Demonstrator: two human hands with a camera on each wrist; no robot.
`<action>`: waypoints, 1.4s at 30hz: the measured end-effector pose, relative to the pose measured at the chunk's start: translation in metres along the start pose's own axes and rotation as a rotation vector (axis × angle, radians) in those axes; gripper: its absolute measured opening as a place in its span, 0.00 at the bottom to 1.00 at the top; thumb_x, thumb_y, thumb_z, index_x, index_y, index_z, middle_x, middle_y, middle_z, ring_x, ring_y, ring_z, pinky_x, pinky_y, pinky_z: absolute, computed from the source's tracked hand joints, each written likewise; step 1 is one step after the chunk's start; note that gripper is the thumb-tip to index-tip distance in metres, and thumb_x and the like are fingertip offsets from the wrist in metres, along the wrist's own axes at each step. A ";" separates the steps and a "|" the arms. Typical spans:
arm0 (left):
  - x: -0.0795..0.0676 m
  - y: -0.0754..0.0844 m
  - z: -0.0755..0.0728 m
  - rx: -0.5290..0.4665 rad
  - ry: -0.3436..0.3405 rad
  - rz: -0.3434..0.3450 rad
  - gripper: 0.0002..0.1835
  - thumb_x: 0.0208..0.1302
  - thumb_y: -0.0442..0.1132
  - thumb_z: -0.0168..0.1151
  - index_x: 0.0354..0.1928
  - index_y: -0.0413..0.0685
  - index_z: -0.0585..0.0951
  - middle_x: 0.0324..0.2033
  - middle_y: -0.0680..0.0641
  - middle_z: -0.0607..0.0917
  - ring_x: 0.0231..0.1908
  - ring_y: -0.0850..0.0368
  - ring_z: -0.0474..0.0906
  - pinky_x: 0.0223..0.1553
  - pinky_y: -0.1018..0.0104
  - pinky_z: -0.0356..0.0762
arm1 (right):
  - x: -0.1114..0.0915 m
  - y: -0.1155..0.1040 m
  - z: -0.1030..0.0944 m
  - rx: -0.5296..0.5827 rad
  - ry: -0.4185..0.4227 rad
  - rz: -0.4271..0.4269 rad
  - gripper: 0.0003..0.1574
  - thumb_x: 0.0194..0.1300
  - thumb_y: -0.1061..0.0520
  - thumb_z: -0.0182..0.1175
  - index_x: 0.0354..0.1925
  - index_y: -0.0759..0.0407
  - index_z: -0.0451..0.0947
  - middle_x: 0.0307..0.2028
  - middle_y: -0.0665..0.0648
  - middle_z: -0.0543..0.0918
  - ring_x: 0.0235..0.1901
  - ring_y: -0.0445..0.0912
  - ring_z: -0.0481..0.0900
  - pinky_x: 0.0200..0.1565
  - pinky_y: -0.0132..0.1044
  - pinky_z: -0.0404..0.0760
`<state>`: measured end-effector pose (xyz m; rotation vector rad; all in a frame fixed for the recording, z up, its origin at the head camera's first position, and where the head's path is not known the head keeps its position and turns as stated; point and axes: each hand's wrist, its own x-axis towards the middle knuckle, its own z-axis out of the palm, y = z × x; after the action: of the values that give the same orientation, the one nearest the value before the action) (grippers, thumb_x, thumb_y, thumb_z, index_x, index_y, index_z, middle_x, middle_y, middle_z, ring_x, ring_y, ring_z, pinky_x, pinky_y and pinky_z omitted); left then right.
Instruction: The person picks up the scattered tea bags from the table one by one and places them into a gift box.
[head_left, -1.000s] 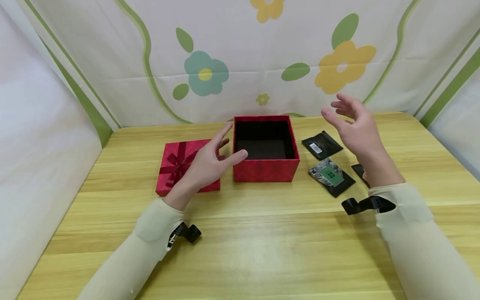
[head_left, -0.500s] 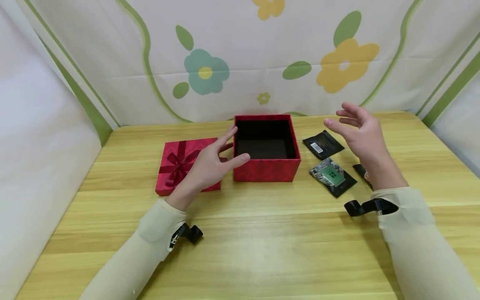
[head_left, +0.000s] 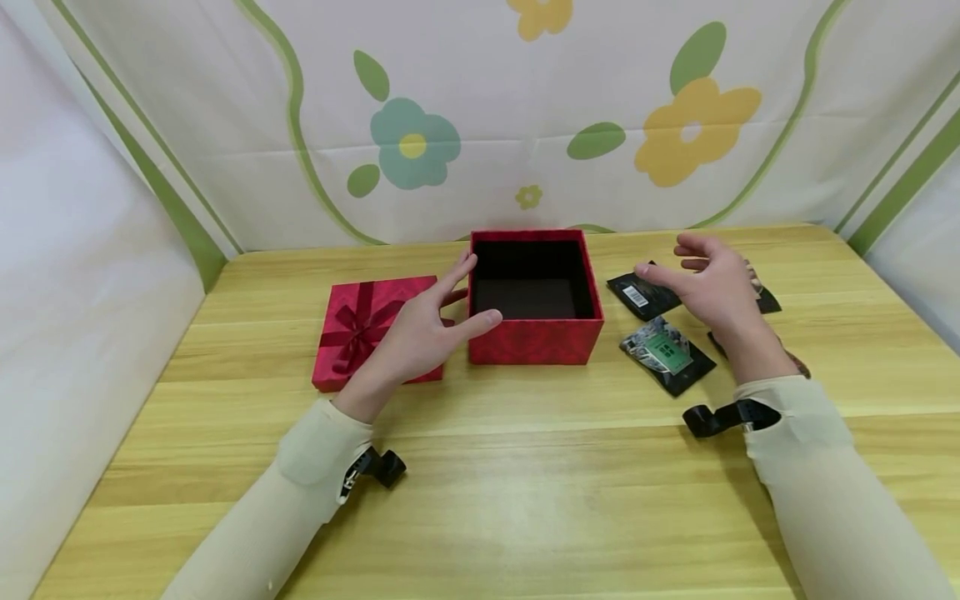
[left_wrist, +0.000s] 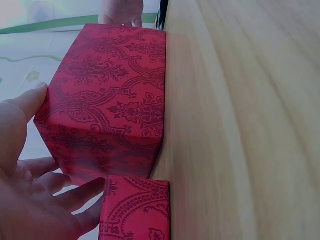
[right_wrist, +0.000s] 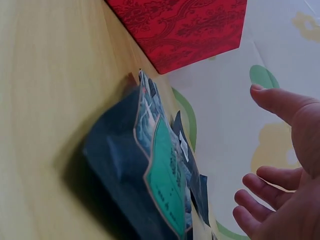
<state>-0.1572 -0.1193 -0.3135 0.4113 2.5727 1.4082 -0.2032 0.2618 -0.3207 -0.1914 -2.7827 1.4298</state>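
A red patterned gift box (head_left: pixel 534 343) stands uncovered at the back middle, its black inside showing. My left hand (head_left: pixel 420 333) is at its left side, fingers spread and thumb tip right at the front rim; in the left wrist view, the thumb (left_wrist: pixel 35 100) meets the box edge. Over the black sachets my right hand (head_left: pixel 716 292) hovers with loosely bent fingers, holding nothing. One sachet with a green label (head_left: pixel 667 354) lies in front, and a sachet with a barcode (head_left: pixel 645 292) lies behind it. Two more are partly hidden by the right hand and wrist.
The red lid (head_left: pixel 347 304) with a dark red ribbon bow (head_left: pixel 358 332) lies left of the box, partly under the left hand in view. A flowered white cloth (head_left: pixel 525 108) hangs behind the wooden table (head_left: pixel 525 483).
My right hand has come down and slightly left over the sachets, uncovering one at the far right. My left hand has moved slightly right, up to the box.
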 end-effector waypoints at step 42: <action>-0.005 0.004 0.000 0.019 -0.004 0.016 0.47 0.70 0.61 0.67 0.85 0.78 0.52 0.84 0.73 0.48 0.80 0.49 0.64 0.65 0.49 0.83 | 0.008 0.012 -0.002 -0.465 -0.320 -0.077 0.75 0.61 0.29 0.74 0.85 0.62 0.47 0.80 0.78 0.53 0.78 0.76 0.47 0.72 0.76 0.57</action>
<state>-0.1519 -0.1190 -0.3097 0.4387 2.5872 1.3870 -0.2099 0.2712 -0.3302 0.1592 -3.3004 0.8380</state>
